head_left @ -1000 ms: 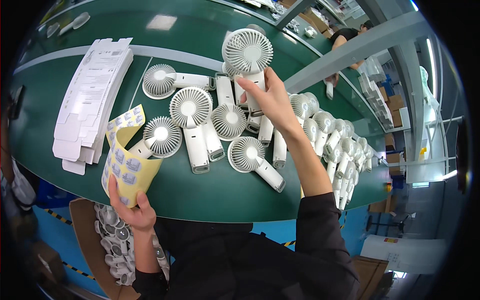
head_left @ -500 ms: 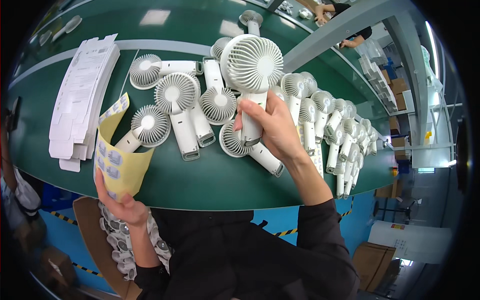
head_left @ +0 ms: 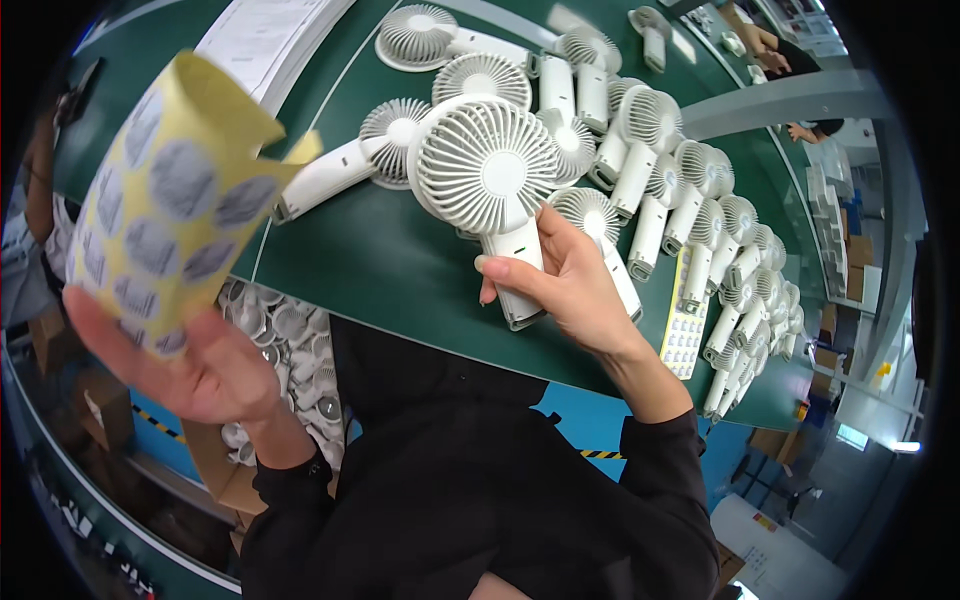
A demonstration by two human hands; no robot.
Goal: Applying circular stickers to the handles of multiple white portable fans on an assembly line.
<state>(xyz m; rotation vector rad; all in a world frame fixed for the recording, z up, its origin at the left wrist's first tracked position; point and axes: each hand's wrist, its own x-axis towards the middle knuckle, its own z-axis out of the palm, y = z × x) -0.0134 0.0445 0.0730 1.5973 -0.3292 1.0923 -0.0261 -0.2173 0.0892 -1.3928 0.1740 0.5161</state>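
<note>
My left hand [head_left: 225, 370], slightly blurred, holds up a curled yellow sheet [head_left: 168, 255] of grey round stickers by its lower edge, close to the view at the left. My right hand [head_left: 580, 290] grips a white handheld fan [head_left: 485, 165] by its handle, thumb across the front. The fan is upright, with its round grille toward me. Just behind it, several similar fans lie on the green table, one fan [head_left: 335, 175] pointing its handle toward the sheet.
More fans [head_left: 735, 265] crowd the right of the green table [head_left: 390, 290]. Another sticker sheet [head_left: 683, 335] lies partly under them. A stack of flat white cartons [head_left: 270, 45] is at the back left. Below the edge stands a box of white parts [head_left: 300, 370]. Another person's arm [head_left: 770, 55] shows far right.
My left hand has lifted the sticker sheet off the table edge, up and closer to the view. The fan stays in my right hand, and the whole view has shifted and tilted.
</note>
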